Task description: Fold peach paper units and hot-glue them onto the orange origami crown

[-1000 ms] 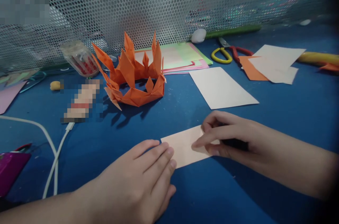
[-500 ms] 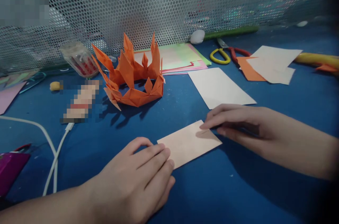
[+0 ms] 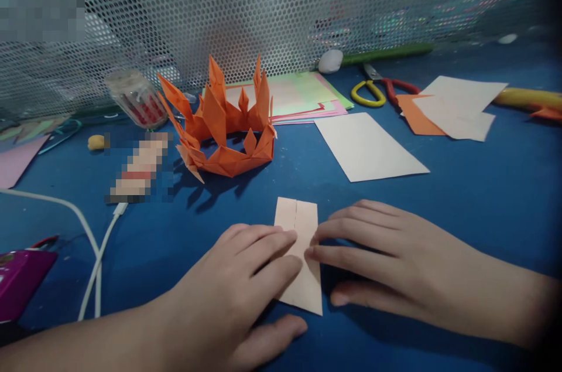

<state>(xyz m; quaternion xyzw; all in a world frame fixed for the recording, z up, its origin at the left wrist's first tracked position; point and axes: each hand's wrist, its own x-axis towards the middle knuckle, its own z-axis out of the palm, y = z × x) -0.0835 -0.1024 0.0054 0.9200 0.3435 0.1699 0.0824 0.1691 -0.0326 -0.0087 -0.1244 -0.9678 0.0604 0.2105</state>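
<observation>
A folded strip of pale peach paper [image 3: 302, 222] lies on the blue table in front of me, its long side pointing away and a seam running down its far part. My left hand [image 3: 246, 278] rests on the strip's left side with fingers stretched out and the thumb apart. At the right edge, the fingertips of my right hand [image 3: 386, 260] touch the paper, its thumb apart on the table side. Both hands lie over the paper without wrapping round it. Beyond them stands an orange folded-paper crown [image 3: 230, 161] with tall pointed tips.
A white sheet [image 3: 369, 149] lies beyond my right hand, with stacked coloured paper [image 3: 307, 94] behind. Scissors [image 3: 369, 94] and paper pieces [image 3: 461, 105] are at right. A jar [image 3: 138, 99], a white cable [image 3: 94, 278] and a purple object [image 3: 24, 284] sit left; metal mesh [image 3: 272, 3] stands behind.
The peach paper has turned from lying slantwise to pointing away from me, now showing a seam. My right hand has moved left and nearer; my left hand has spread its thumb.
</observation>
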